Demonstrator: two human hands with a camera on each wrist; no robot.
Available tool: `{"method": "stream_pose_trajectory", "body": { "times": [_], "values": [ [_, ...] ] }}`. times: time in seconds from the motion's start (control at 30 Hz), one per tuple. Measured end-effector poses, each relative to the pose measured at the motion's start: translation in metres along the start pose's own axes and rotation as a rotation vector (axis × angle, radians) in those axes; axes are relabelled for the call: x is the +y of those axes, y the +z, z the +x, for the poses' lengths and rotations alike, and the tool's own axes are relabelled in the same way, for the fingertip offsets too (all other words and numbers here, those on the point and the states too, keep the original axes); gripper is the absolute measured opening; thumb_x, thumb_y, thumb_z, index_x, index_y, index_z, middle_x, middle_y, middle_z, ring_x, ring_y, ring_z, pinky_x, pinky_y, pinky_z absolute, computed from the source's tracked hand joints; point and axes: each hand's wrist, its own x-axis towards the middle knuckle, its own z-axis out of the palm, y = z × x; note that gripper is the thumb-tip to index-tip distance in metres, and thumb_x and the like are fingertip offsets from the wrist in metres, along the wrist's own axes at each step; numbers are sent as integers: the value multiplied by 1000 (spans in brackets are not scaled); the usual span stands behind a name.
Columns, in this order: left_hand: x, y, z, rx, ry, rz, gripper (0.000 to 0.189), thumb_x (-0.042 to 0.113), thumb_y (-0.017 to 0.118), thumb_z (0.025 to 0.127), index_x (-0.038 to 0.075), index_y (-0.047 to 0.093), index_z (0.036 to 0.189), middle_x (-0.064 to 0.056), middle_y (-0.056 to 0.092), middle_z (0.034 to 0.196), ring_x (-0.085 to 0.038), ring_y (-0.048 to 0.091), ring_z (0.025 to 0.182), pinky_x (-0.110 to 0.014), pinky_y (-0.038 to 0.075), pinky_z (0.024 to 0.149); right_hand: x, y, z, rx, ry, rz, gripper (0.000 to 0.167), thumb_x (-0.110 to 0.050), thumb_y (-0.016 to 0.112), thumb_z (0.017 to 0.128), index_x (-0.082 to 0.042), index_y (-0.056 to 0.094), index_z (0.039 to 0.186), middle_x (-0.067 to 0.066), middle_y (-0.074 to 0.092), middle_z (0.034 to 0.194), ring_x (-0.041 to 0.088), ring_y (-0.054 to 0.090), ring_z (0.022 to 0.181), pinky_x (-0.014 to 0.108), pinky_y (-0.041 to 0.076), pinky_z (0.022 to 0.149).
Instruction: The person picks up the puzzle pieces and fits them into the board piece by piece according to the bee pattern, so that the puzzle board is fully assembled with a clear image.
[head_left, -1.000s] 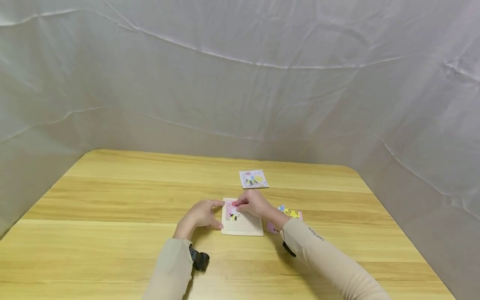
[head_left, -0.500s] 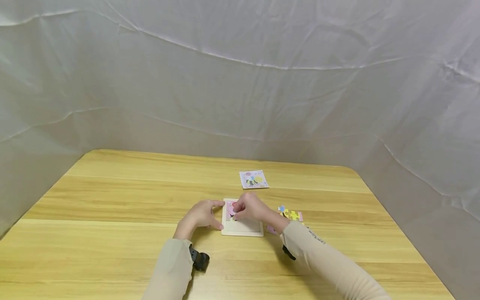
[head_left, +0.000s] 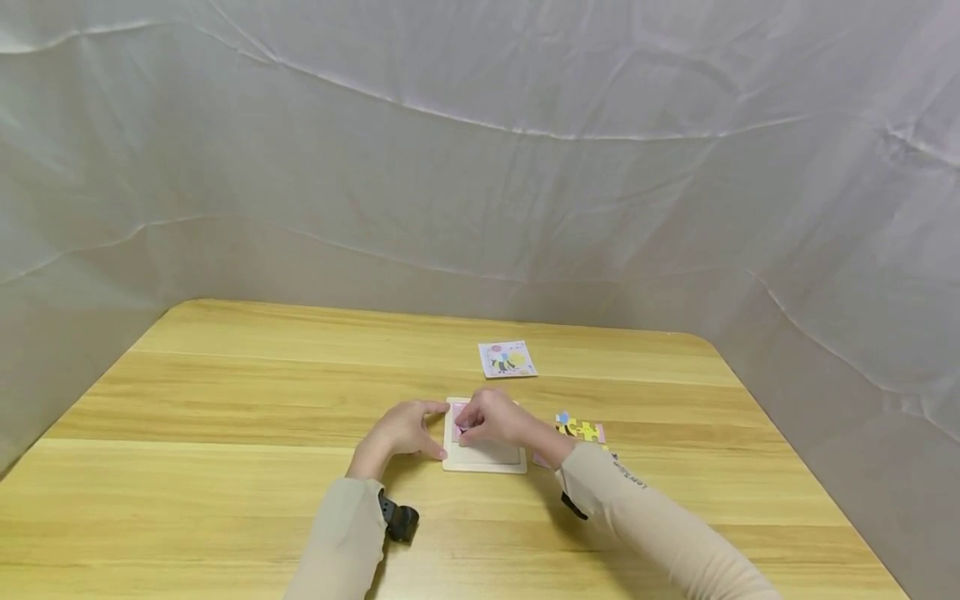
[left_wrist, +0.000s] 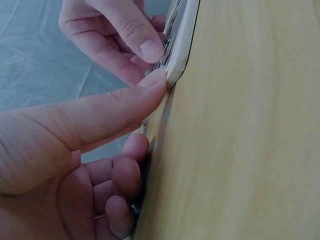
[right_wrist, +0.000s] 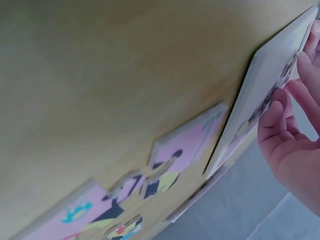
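In the head view a pale square puzzle tray lies on the table, with pink printed puzzle pieces fitted along its left side. My left hand touches the tray's left edge, thumb and index finger spread towards its two left corners. The left wrist view shows that thumb straight against the tray corner, the other fingers bent below it. My right hand reaches over the tray and pinches a puzzle piece between thumb and fingers at the fitted ones. Its fingers mostly cover this piece.
Several loose puzzle pieces, yellow, pink and black, lie right of the tray, partly under my right forearm. The right wrist view shows a pink piece close beside the tray. A bee picture card lies behind the tray. Grey cloth surrounds the table.
My right hand has shifted slightly left and towards me across the fitted pieces, now covering the red-marked and yellow-black parts seen earlier. My left hand and the tray have stayed put.
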Motion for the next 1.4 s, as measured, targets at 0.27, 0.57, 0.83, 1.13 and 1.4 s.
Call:
{"method": "stream_pose_trajectory", "body": {
  "times": [0.27,0.57,0.83,1.13,1.4],
  "values": [
    [0,0,0,7,7,4,69,7,79,63,6,51,126,0,47,51,-10,43,43,-24,37,49,-3,3,1,4,-13,16,17,-5,74,70,1,71,85,0,56,71,9,46,68,17,42,59],
    [-3,-1,0,3,6,7,69,8,79,64,5,51,127,-8,63,83,-11,46,45,-25,40,57,-7,1,3,-20,-22,-4,14,-8,73,73,-1,71,85,0,56,72,10,46,68,18,41,60],
    [-6,-2,0,12,-15,-7,71,8,79,63,6,50,127,-5,60,81,-13,48,46,-27,41,58,5,-15,-10,45,19,103,20,-7,68,78,4,67,94,3,58,77,7,47,63,19,41,57],
    [-7,-1,-2,16,-37,-30,72,6,79,63,7,48,129,-3,49,60,-12,45,45,-27,41,54,31,-38,-39,196,52,123,20,-4,69,75,8,66,92,5,61,76,11,50,65,22,44,58],
    [-6,-3,-1,19,-48,-46,71,5,78,63,7,49,128,-4,49,62,-12,45,45,-26,41,52,50,-52,-64,252,133,132,25,-4,69,76,11,64,96,7,60,76,15,52,67,24,44,59]
  ]
}}
